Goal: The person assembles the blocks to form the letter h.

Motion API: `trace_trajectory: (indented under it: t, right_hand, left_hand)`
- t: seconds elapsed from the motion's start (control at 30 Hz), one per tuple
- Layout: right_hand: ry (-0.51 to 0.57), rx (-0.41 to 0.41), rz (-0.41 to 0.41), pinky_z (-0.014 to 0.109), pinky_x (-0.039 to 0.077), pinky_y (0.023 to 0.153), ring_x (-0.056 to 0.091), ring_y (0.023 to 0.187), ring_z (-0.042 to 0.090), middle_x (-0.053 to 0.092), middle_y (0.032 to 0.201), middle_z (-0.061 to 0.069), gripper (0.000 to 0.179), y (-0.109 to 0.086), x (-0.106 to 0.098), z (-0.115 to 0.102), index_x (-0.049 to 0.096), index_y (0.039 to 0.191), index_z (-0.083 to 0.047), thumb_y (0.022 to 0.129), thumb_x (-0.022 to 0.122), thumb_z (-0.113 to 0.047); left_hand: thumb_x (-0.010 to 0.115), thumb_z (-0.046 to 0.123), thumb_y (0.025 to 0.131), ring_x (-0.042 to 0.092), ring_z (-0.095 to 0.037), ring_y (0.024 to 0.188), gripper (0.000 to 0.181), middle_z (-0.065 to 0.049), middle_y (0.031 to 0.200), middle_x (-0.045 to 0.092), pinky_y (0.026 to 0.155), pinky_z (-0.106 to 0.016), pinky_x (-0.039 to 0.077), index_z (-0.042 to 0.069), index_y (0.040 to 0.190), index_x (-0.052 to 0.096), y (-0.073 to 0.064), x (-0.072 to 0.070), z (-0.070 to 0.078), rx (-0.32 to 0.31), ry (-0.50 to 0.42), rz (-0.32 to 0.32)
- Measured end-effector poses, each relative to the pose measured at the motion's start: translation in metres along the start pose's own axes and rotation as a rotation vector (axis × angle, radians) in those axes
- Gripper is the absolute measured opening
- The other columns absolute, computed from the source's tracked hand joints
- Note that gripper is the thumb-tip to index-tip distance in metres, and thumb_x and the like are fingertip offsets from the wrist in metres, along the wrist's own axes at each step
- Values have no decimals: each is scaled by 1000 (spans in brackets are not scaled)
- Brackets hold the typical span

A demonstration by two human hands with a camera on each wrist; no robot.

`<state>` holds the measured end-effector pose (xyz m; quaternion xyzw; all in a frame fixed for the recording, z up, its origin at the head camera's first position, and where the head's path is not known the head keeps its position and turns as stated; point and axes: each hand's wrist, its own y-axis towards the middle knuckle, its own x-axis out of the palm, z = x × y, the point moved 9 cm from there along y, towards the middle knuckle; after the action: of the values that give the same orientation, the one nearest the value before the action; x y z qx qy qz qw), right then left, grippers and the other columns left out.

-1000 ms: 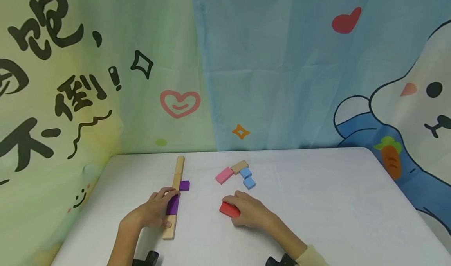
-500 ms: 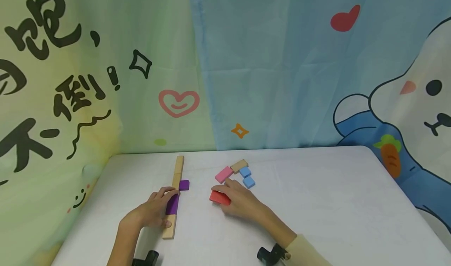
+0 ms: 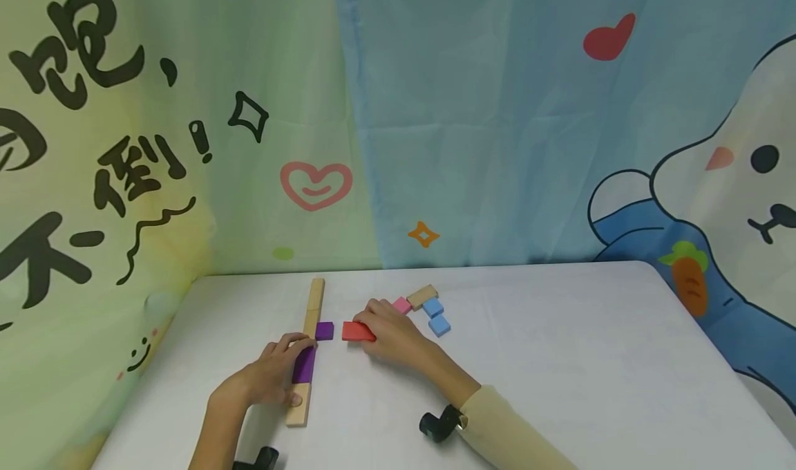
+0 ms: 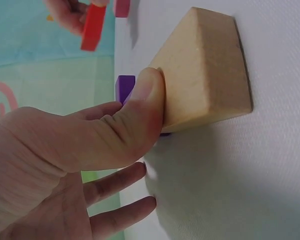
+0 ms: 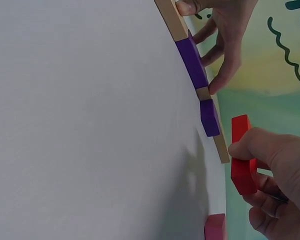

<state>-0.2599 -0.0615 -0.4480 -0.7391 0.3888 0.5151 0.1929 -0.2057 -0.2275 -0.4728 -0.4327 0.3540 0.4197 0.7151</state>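
Note:
Wooden blocks and a purple block (image 3: 303, 365) form a straight row on the table. A second purple block (image 3: 325, 330) sits against the row's right side. My left hand (image 3: 266, 372) rests along the row, its thumb pressing the near wooden block (image 4: 202, 65) and its fingertips at the row's left side farther up; in the left wrist view the other fingers are stretched out. My right hand (image 3: 394, 335) pinches a red block (image 3: 358, 332) between thumb and fingers, just right of the second purple block. The red block (image 5: 242, 155) is raised over the table, apart from the row.
Beyond my right hand lie a pink block (image 3: 402, 305), partly hidden by it, a wooden block (image 3: 423, 296) and two blue blocks (image 3: 439, 325). A white cloth covers the table (image 3: 591, 359). A printed curtain (image 3: 485, 145) hangs behind the far edge.
My right hand has carried the red block left and away from me, toward the second purple block, and now partly covers the pink block. My left hand has stayed at the row.

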Motion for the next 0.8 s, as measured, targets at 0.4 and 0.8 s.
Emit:
trace_trajectory:
  t: [0.4, 0.8]
  right_hand:
    - [-23, 24, -85, 16, 36, 67, 46, 88, 10, 57, 99, -1, 35, 25, 16, 1, 67, 118, -13, 84, 72, -18]
    - [-47, 44, -117, 19, 39, 71, 47, 89, 12, 58, 101, 1, 36, 35, 21, -1, 67, 118, -13, 83, 73, -21]
  left_hand:
    - [86, 20, 66, 40, -39, 131, 93, -8, 151, 31, 93, -63, 48, 17, 146, 39, -2, -2, 0, -1, 4, 4]
    - [85, 22, 67, 39, -40, 131, 94, -9, 153, 29, 94, -64, 47, 17, 147, 37, -1, 0, -1, 3, -1, -7]
